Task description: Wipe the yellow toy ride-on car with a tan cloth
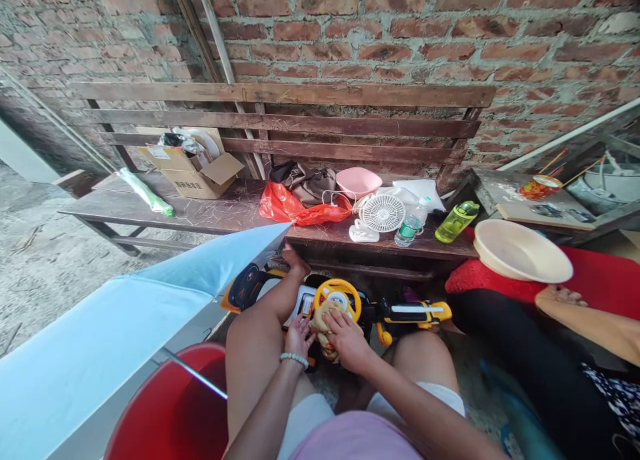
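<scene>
Between my knees is a yellow toy steering wheel point(356, 292) on a black and yellow ride-on toy point(395, 312). A tan, crumpled soft item point(325, 311) lies against the wheel's near side. My right hand point(344, 337) is pressed on that item, fingers wrapped over it. My left hand point(299, 337), with a beaded bracelet at the wrist, is just left of the item, palm turned up and fingers apart. Whether its fingertips touch the item is unclear.
A wooden bench point(220, 215) holds a cardboard box point(187, 177), red bag point(280, 203), white fan point(383, 212) and bottles. A blue umbrella point(150, 307) and red tub point(175, 407) are left; another person's arm point(590, 320) is right.
</scene>
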The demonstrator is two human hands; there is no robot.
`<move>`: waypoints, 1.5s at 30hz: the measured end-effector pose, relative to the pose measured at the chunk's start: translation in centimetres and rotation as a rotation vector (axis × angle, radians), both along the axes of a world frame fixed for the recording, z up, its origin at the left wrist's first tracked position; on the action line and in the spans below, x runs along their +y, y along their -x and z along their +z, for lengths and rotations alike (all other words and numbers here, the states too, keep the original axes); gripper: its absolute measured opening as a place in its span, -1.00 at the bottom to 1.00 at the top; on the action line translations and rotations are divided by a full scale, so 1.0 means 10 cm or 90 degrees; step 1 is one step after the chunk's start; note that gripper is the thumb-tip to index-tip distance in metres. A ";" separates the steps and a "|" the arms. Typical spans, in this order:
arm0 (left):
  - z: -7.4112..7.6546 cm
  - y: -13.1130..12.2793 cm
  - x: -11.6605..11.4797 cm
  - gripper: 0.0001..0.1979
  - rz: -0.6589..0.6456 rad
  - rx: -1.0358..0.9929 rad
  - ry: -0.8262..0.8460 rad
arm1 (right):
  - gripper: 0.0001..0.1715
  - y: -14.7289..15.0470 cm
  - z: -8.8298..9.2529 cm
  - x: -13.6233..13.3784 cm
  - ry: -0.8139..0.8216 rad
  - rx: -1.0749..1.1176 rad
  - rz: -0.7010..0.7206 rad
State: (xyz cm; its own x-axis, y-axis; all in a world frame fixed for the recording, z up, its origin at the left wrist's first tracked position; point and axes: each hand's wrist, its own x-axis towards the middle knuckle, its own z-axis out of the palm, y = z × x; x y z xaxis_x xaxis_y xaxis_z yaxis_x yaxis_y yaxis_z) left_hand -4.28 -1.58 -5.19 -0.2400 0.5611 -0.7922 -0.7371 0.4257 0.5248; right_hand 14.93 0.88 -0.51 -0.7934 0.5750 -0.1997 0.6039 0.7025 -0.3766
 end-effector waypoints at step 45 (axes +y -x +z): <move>0.04 0.01 -0.03 -0.36 -0.103 -0.156 -0.073 | -0.12 0.09 0.20 -0.30 0.069 -0.140 -0.330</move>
